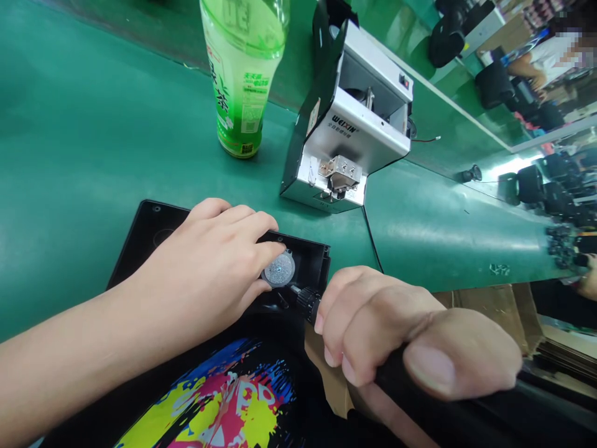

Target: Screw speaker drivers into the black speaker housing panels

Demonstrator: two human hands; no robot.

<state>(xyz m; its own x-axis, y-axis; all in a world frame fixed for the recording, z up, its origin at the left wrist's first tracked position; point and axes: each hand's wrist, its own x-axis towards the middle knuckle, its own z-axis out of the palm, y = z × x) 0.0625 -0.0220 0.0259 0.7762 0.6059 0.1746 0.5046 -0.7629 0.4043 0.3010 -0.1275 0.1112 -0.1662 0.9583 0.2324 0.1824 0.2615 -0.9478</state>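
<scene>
My left hand [224,258] reaches over a black plastic housing [321,255], thumb and index finger closed at the edge of a round grey disc [278,269]. The disc sits inside the housing's right end; its left edge is under my fingers. My right hand [387,330] is wrapped around a black electric screwdriver [308,302], thumb on top of its body. The screwdriver's tip points at the lower edge of the disc; whether it touches a screw cannot be made out. My left hand and forearm cover the middle of the housing.
A green tea bottle [247,81] and a silver screw-feeding machine [359,118] stand behind the housing on the green table [69,124]. A black cable [373,239] runs down from the machine. Cardboard [499,305] lies below the table edge at right. Another person [555,59] works at far right.
</scene>
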